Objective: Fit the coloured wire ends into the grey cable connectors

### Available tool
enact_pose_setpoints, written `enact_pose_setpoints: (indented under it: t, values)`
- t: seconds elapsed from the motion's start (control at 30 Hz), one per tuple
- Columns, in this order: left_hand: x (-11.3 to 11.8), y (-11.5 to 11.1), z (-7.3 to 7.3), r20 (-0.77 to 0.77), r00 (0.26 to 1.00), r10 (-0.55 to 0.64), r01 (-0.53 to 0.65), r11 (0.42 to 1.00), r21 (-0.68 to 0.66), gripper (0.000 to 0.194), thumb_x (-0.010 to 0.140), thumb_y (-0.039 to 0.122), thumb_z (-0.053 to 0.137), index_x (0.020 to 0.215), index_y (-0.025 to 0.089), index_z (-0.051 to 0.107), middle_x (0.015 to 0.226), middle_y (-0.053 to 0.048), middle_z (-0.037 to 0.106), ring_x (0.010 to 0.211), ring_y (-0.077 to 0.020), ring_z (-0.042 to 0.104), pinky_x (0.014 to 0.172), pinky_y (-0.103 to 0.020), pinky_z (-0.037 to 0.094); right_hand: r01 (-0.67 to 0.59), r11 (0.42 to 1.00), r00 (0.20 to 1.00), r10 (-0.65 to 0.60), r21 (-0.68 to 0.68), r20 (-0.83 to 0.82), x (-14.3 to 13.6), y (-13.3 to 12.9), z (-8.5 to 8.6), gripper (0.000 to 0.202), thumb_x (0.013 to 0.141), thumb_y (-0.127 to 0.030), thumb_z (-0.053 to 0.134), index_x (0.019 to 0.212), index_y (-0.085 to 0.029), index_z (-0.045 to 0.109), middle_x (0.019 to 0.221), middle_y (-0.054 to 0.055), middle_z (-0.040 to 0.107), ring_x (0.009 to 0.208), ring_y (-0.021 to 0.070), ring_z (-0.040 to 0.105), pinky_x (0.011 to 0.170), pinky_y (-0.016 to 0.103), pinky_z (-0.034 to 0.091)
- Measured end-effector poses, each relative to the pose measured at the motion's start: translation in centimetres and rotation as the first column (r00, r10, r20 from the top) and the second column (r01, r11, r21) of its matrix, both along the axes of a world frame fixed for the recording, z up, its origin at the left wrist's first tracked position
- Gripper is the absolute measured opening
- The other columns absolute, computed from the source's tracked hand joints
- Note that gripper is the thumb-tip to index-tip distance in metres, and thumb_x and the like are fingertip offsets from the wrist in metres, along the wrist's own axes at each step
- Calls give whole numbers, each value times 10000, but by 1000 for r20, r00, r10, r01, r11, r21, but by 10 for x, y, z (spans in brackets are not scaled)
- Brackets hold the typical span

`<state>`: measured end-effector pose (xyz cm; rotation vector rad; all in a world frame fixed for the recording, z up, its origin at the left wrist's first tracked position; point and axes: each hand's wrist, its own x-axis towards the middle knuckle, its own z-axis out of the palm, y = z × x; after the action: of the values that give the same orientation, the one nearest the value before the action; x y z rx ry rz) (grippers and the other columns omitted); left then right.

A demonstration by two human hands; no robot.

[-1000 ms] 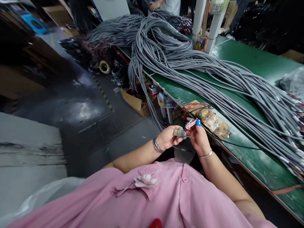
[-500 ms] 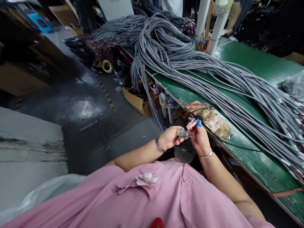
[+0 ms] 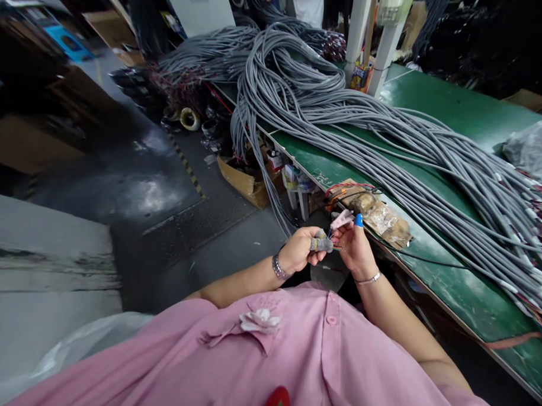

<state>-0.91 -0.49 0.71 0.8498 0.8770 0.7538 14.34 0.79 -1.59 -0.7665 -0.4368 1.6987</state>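
My left hand [image 3: 299, 250], with grey covers on its thumb and a finger, is closed on thin coloured wires [image 3: 336, 248], which run across to the other hand. My right hand [image 3: 355, 248], with a blue cover on one fingertip, is closed around the same wires. A pale pink clip [image 3: 342, 219] sits just above my fingers, beside the table edge. Behind it, a taped brown block [image 3: 377, 215] with red, orange and black wires lies on the green table. The wire ends between my fingers are too small to make out.
Long bundles of grey cable [image 3: 301, 109] lie along the green table [image 3: 435, 96], some hanging over its edge. An open cardboard box [image 3: 243, 181] stands on the floor below. Two white posts rise behind the cables. At the far edge a person [image 3: 308, 6] is partly visible.
My left thumb and finger have shifted apart slightly, and the pink clip has turned a little. My right fingers have spread slightly. The far person's hand has come into view.
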Motion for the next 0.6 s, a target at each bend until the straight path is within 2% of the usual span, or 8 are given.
enact_pose_setpoints:
  t: [0.07, 0.27, 0.43, 0.6]
  values:
    - [-1, -6, 2, -4, 1000, 4, -4, 1000, 3, 193, 646, 292, 680, 634, 139, 563, 470, -7, 574, 308, -69, 431, 296, -166, 272, -14, 1000, 1000, 14, -2, -2, 1, -1, 1, 460, 697, -656, 656, 806, -210, 623, 748, -5, 639, 580, 99, 547, 510, 215, 476]
    - [1, -12, 2, 22, 993, 117, -117, 993, 26, 219, 653, 328, 682, 653, 145, 562, 486, -4, 582, 327, -70, 440, 312, -171, 274, 13, 998, 992, -21, 61, 126, -1, -4, 3, 293, 766, -481, 688, 815, -196, 638, 723, -10, 620, 574, 92, 524, 507, 210, 452]
    - [4, -8, 1, 37, 988, 149, -150, 988, 20, 197, 658, 301, 680, 653, 153, 551, 488, 6, 581, 328, -68, 437, 320, -176, 280, 32, 998, 982, -43, 58, 185, -2, -5, 5, 336, 774, -522, 661, 817, -190, 652, 729, -5, 631, 539, 80, 513, 493, 212, 436]
    - [6, -5, 1, 33, 984, 175, -176, 984, 22, 209, 664, 302, 682, 645, 157, 533, 494, 9, 581, 330, -63, 438, 331, -176, 275, 49, 999, 973, -49, 7, 228, 2, -3, 9, 354, 723, -527, 714, 773, -187, 632, 655, -14, 612, 515, 82, 508, 457, 203, 421]
